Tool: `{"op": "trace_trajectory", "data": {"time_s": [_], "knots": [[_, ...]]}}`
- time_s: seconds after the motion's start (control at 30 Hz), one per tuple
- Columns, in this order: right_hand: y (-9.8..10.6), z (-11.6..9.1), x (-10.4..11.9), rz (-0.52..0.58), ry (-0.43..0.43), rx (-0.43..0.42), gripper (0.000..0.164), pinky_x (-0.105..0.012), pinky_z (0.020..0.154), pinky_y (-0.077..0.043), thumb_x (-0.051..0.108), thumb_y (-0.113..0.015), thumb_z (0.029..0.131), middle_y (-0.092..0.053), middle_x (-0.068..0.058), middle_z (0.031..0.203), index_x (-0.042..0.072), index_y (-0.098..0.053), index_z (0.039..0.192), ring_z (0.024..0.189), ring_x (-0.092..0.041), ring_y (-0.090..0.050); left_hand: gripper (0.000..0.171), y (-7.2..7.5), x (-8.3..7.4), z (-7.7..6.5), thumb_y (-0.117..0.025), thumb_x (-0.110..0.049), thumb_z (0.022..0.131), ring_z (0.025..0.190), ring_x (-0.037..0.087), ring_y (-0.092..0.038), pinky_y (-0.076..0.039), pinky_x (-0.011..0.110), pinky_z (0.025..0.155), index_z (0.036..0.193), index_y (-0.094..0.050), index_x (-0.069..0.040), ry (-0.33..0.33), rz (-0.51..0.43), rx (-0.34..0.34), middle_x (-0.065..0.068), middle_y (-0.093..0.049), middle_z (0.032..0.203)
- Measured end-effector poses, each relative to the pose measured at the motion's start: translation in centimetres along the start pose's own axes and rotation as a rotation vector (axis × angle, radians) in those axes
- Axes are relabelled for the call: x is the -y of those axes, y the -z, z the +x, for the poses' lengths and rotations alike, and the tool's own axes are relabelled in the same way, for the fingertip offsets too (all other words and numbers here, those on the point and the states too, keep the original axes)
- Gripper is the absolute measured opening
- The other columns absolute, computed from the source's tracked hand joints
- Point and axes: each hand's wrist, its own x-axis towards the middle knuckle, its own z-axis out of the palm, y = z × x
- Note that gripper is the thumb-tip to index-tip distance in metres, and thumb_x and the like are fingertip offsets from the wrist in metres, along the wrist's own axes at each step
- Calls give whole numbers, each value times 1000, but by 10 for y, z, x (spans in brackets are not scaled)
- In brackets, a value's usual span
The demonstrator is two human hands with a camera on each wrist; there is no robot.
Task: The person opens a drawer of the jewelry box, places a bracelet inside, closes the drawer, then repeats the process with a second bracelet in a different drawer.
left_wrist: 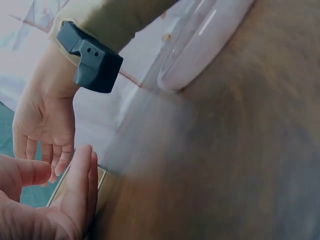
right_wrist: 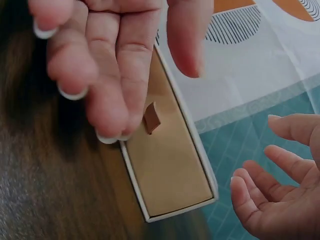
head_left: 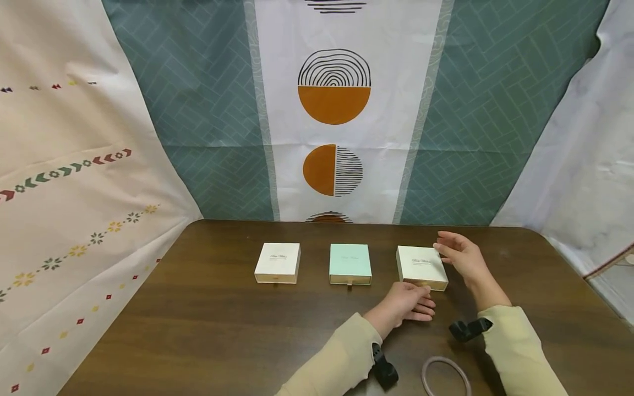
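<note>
A white box point(head_left: 421, 263) with dark lettering on its lid stands at the right of the row. Its tan front point(right_wrist: 170, 165) carries a small brown pull tab point(right_wrist: 152, 119). By the front edge of this box is my left hand point(head_left: 403, 304), fingers fairly straight and nothing in them; whether it touches the box, I cannot tell. My right hand point(head_left: 463, 258) hovers at the box's right side, fingers loosely bent and thumb near the lid's corner. In the right wrist view, a gap shows between the right hand point(right_wrist: 280, 192) and the box. A pale pinkish bangle point(head_left: 442, 359) lies near the table's front edge.
Left of that box stand a mint-green box point(head_left: 349, 259) with a front tab and another white box point(head_left: 278, 259). All three sit on a brown wooden table point(head_left: 208, 330). Patterned cloths point(head_left: 198, 110) hang behind and beside it. Each wrist wears a black camera point(head_left: 385, 371).
</note>
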Motion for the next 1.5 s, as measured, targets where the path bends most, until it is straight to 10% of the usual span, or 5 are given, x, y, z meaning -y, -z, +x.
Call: {"op": "trace_trajectory", "data": {"time_s": [0.2,0.5,0.97,1.5], "knots": [[-7,4,-4,-69,-4,2,53,-17,79,-45,19,-55,97,-44,-31,137,-5,-37,141,106,-10,-52,25,3,7,8,-57,-18,96,86,37,-70,-58,41,72,92,-64,5,12,-50,38,18,-70,84],[-11,5,-11,-59,-39,38,57,-52,102,-37,6,-58,92,-37,-36,139,-8,-33,142,127,-46,-39,26,1,7,13,-56,-21,97,90,36,-69,-58,40,75,97,-62,4,43,-75,82,18,-71,89],[-4,6,-15,-119,-94,127,75,-27,74,-51,5,-68,85,-36,-39,138,-9,-25,145,111,-40,-51,27,1,7,14,-56,-20,97,93,37,-68,-57,41,78,98,-63,6,68,-86,90,20,-71,93],[6,8,-18,-108,-192,232,83,-26,72,-49,12,-71,84,-36,-37,137,-7,-20,147,88,-15,-58,27,0,5,13,-55,-19,97,95,37,-68,-57,40,79,99,-63,7,67,-72,105,20,-71,94]]}}
